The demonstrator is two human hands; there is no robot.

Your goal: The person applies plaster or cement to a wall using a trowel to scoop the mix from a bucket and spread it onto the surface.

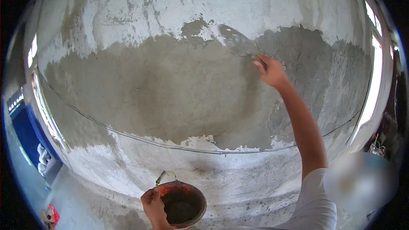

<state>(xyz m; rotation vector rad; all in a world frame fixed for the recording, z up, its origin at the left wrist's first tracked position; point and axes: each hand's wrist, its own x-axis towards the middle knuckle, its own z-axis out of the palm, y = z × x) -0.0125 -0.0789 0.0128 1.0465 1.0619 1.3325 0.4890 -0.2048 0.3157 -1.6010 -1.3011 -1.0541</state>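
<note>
Wet grey mortar loaded the stiff steel trowel (236,41); right hand (270,70) fingers clamped its handle; left hand (152,206) gripped the heavy orange bucket's (200,198) rim

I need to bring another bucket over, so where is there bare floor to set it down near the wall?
Bare floor lies left of the bucket, toward the blue panel, and between bucket and wall. It is crowded right of the bucket, by the person's sleeve. The left hand grips the bucket rim.
</note>
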